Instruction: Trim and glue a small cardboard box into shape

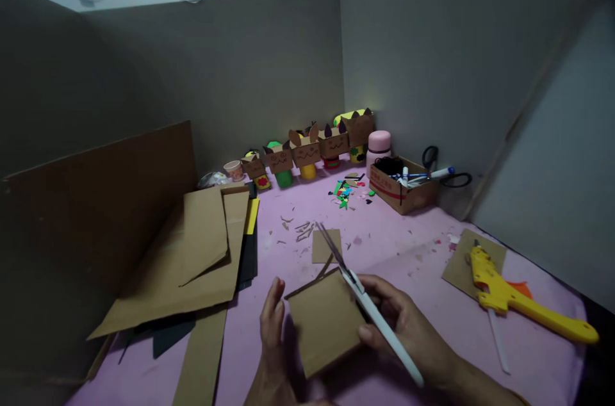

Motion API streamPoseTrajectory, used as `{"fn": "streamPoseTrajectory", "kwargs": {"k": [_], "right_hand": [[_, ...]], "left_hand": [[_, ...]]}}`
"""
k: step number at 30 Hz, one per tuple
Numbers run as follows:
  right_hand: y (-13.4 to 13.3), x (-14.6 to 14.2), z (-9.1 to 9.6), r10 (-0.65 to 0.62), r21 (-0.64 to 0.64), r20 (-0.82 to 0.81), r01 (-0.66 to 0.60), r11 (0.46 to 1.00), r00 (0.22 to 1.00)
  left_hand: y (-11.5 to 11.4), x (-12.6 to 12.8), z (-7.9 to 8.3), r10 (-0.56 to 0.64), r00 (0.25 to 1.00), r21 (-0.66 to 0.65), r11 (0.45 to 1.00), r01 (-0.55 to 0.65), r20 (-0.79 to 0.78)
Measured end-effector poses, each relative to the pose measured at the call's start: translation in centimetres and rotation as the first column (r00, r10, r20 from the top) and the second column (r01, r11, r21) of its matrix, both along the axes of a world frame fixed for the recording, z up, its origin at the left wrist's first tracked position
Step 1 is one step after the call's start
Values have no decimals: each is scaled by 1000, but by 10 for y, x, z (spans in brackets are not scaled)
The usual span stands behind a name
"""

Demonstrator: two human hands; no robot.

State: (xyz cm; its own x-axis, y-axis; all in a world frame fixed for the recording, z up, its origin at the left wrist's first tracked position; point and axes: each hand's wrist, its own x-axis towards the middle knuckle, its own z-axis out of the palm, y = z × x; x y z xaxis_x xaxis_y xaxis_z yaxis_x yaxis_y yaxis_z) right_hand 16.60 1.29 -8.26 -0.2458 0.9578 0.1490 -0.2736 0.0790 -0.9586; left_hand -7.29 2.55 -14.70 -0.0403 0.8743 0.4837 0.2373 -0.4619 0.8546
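Observation:
A small square cardboard box (327,323) is low in the middle of the head view, slightly tilted. My left hand (276,342) is beside its left side, fingers stretched upward and apart from the palm; its lower part is cut off by the frame. In my right hand (398,323) is a white-handled utility knife (379,326), its long blade pointing up and away over the box's far right corner. My right thumb lies near the box's right edge. A thin cardboard strip (325,267) sticks out at the far edge, and a flat cardboard square (323,244) lies beyond.
Cardboard sheets (206,278) are stacked at left. A yellow glue gun (509,300) rests at right on cardboard. Behind are a box of pens and scissors (403,191), a pink bottle (378,146), paper scraps (343,191) and several cardboard-headed figures (306,153). Grey panels (240,66) enclose the table.

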Motion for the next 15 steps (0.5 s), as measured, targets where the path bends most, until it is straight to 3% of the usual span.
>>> {"fn": "streamPoseTrajectory", "kwargs": {"k": [3, 8, 11, 13, 15], "right_hand": [[1, 1, -4, -149, 33, 85, 146, 989, 985], [7, 4, -3, -351, -8, -41, 351, 936, 936], [11, 7, 2, -394, -66, -91, 389, 919, 915], [13, 9, 3, -379, -100, -108, 369, 924, 919], [14, 10, 4, -368, -115, -120, 355, 928, 922]], "left_hand": [[-18, 11, 34, -39, 915, 143, 984, 105, -401], [-24, 30, 91, 40, 644, 140, 985, 105, -764], [-13, 42, 105, 48, 456, 125, 982, 140, -889], [-5, 50, 107, -14, 356, 41, 989, 145, -934], [-2, 54, 107, -73, 338, -39, 994, 106, -938]]}}
